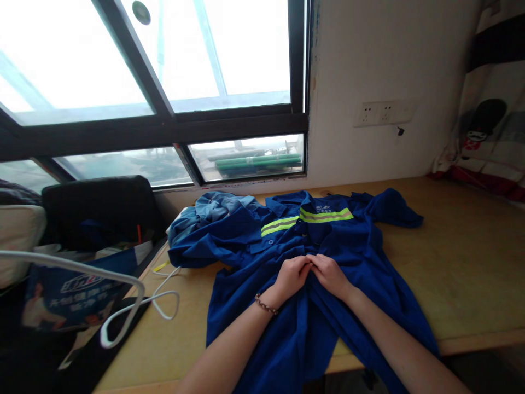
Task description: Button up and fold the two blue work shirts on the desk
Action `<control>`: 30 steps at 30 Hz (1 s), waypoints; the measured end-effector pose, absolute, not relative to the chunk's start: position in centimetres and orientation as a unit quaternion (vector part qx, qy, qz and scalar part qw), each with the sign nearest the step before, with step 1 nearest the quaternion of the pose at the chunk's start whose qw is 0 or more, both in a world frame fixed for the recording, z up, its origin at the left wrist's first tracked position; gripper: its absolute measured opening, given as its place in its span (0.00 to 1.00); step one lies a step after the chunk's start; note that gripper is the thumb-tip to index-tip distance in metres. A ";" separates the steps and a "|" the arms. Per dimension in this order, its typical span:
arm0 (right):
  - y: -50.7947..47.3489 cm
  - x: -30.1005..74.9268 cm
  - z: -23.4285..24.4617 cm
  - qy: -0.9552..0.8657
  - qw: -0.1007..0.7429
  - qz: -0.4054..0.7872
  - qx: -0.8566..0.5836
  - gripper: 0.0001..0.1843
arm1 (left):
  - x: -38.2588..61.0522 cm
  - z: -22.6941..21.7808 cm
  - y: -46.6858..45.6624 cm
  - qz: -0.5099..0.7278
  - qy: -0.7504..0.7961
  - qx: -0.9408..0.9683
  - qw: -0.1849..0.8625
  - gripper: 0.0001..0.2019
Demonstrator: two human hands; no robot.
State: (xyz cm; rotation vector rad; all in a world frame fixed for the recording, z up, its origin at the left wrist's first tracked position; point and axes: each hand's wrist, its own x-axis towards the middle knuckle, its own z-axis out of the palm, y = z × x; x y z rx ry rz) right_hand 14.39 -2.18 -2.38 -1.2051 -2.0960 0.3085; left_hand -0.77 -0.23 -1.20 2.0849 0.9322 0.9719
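Observation:
A blue work shirt with yellow-green reflective stripes lies spread front-up on a wooden table. Its hem hangs over the near edge. My left hand, with a beaded bracelet at the wrist, and my right hand meet at the shirt's front opening in the middle. Both hands have their fingers closed in a pinch on the fabric edges there, fingertips touching each other.
A second, crumpled blue garment lies at the back left of the table. A white plastic hanger rests off the table's left edge, over a printed bag. A window runs behind; wall sockets sit on the right wall.

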 end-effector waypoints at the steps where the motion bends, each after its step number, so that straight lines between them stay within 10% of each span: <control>1: -2.2 14.4 -2.4 -0.806 0.348 0.121 -0.463 0.14 | -0.8 -1.2 -0.2 0.366 0.354 0.799 0.320 0.08; 14: -1.9 14.9 -1.8 -0.739 0.397 0.057 -0.541 0.10 | -1.4 -0.4 -0.5 0.349 0.314 0.838 0.279 0.14; 23: 0.2 19.8 -2.9 -0.551 0.436 -0.062 -0.709 0.26 | -2.9 -0.5 2.4 0.221 0.592 0.775 -0.021 0.41; 30: -0.1 17.5 -4.1 -0.657 0.331 0.182 -0.653 0.38 | -3.4 -2.2 3.5 0.116 0.667 0.735 -0.023 0.21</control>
